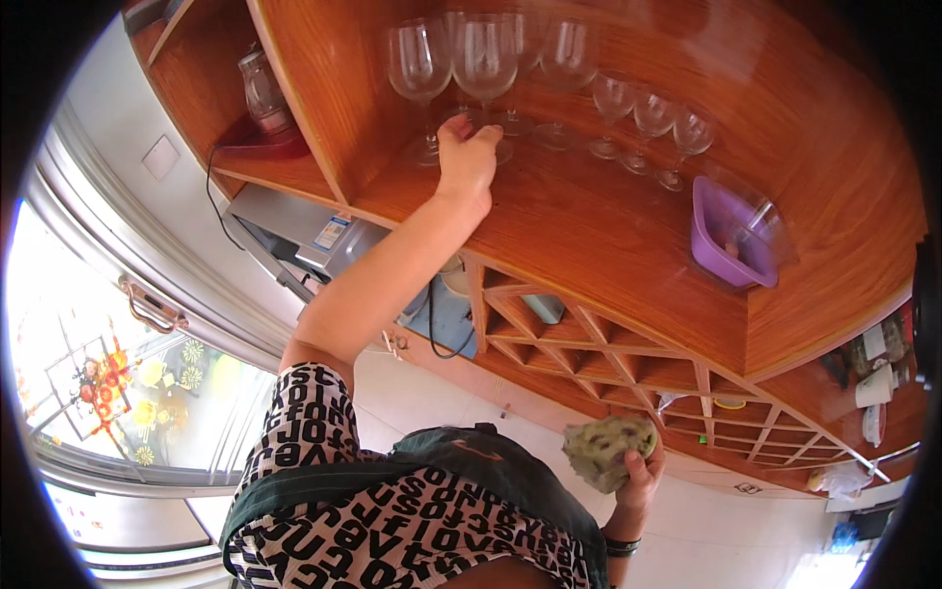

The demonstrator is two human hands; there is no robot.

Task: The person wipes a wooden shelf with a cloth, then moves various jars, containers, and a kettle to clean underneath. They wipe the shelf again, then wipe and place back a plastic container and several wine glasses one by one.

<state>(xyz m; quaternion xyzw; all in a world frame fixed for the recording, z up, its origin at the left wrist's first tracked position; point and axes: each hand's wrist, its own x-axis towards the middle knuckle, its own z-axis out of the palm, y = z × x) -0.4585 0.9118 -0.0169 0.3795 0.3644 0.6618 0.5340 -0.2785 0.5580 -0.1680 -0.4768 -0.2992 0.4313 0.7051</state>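
My left hand (468, 158) is raised to a wooden shelf, its fingers and thumb closed about the stem of a large clear wine glass (486, 62). The glass is upright, and the hand covers part of its stem and foot. Just left of it stands another large wine glass (420, 62), with more large ones behind and a further wine glass (568, 59) to the right. Three smaller stemmed glasses (653, 114) continue the row. Low at the right, my right hand (640, 471) holds a crumpled greenish patterned cloth (607, 450), away from the shelf.
A purple plastic basin (725, 239) with a clear item in it sits at the shelf's right end. Below runs a diamond-shaped wooden lattice rack (589, 346). A glass lantern-like object (263, 96) occupies the left compartment, above a silver appliance (324, 228) with a dangling black cord (434, 335).
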